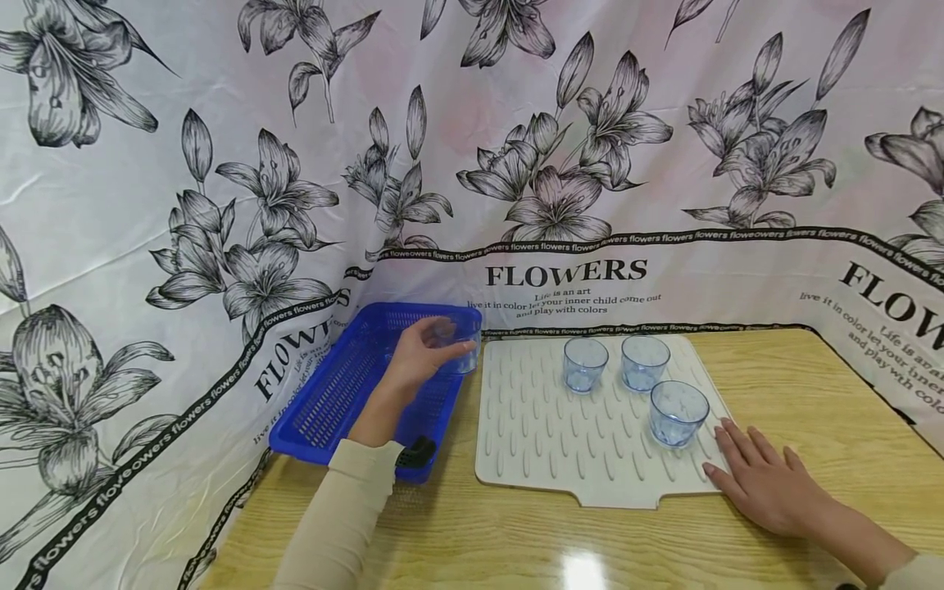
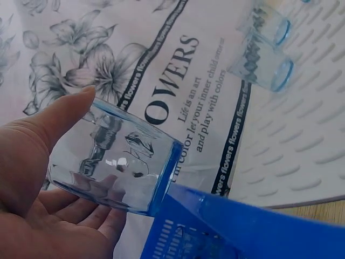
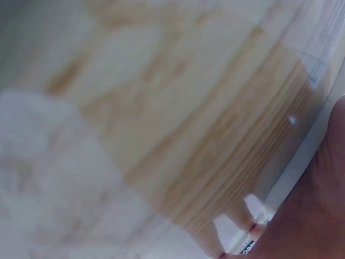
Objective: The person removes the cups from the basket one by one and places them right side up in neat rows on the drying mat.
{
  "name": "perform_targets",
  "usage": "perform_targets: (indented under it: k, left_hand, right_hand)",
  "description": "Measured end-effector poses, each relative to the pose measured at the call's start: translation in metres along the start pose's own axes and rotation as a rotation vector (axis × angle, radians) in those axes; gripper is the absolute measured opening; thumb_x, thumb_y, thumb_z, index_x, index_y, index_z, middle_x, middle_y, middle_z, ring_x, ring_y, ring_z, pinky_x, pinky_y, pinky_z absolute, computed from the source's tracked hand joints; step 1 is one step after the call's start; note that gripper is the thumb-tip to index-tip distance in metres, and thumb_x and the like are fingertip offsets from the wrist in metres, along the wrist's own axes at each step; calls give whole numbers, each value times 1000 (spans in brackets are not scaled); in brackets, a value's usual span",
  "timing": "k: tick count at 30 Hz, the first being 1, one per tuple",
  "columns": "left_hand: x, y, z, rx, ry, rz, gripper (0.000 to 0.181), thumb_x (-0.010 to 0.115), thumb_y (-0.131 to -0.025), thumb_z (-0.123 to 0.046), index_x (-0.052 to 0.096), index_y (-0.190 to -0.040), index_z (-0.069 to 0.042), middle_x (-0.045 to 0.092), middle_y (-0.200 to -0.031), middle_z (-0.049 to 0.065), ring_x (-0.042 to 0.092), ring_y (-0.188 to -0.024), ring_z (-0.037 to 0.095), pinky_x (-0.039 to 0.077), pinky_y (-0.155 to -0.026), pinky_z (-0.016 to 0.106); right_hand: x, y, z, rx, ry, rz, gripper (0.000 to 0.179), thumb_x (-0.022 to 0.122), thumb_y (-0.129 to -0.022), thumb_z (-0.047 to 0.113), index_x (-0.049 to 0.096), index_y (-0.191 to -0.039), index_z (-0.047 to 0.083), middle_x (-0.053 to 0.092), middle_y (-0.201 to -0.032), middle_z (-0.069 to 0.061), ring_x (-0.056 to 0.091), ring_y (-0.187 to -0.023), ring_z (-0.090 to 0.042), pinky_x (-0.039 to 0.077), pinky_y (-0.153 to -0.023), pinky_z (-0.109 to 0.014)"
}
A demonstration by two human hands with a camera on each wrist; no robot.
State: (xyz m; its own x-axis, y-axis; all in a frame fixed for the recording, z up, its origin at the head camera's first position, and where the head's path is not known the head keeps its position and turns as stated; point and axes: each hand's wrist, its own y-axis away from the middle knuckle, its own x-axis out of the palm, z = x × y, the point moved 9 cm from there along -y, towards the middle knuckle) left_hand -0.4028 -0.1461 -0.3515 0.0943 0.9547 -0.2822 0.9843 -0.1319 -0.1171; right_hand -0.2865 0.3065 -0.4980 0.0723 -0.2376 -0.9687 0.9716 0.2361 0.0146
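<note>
My left hand (image 1: pixel 419 354) grips a clear blue-tinted glass (image 1: pixel 461 352), thumb on one side and fingers on the other. The glass is over the far right part of the blue basket (image 1: pixel 304 452). In the left wrist view the held glass (image 2: pixel 126 162) is tipped on its side, its blue end pointing toward the basket. Three similar glasses, (image 1: pixel 586 365) (image 1: pixel 645 364) (image 1: pixel 678 415) stand on the white ridged drying mat (image 1: pixel 527 442). My right hand (image 1: pixel 774 483) lies with fingers extended at the mat's right edge, close to the nearest glass.
The basket has slotted walls and stands left of the mat on a wood-grain table (image 1: pixel 501 541). A flower-printed curtain (image 1: pixel 575 287) hangs behind and along both sides. A dark device (image 1: pixel 417 453) sits at my left wrist.
</note>
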Motion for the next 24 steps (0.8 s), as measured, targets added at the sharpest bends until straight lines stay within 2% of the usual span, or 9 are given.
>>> perform_targets:
  k: [12, 18, 21, 24]
  left_hand:
    - [22, 3, -10, 15, 32, 47, 66, 84, -87, -20, 53, -143, -4, 56, -142, 18, 52, -132, 35, 44, -109, 51]
    - [34, 5, -14, 30, 24, 66, 63, 85, -86, -20, 54, -140, -6, 57, -139, 14, 48, -138, 31, 42, -112, 50]
    - [41, 5, -15, 33, 26, 80, 65, 85, -86, -22, 54, -140, -5, 57, -139, 12, 49, -137, 31, 44, -110, 49]
    - [48, 5, -16, 37, 27, 93, 64, 85, -86, -21, 54, -141, -6, 57, -138, 12, 54, -130, 31, 48, -104, 47]
  right_hand:
    - [5, -1, -6, 2, -2, 9, 81, 39, -108, 53, 28, -155, -11, 20, -162, -32, 19, -142, -63, 11, -102, -84]
    - [4, -2, -5, 0, -7, 15, 80, 39, -108, 53, 28, -155, -11, 20, -162, -33, 19, -142, -63, 11, -102, -84]
    - [4, -2, -4, -1, -10, 16, 80, 39, -108, 53, 28, -155, -11, 20, -162, -33, 18, -142, -63, 11, -102, -84]
    - [4, -2, -4, 0, -8, 18, 80, 39, -108, 53, 28, -155, -11, 21, -162, -33, 18, -142, -63, 11, -102, -84]
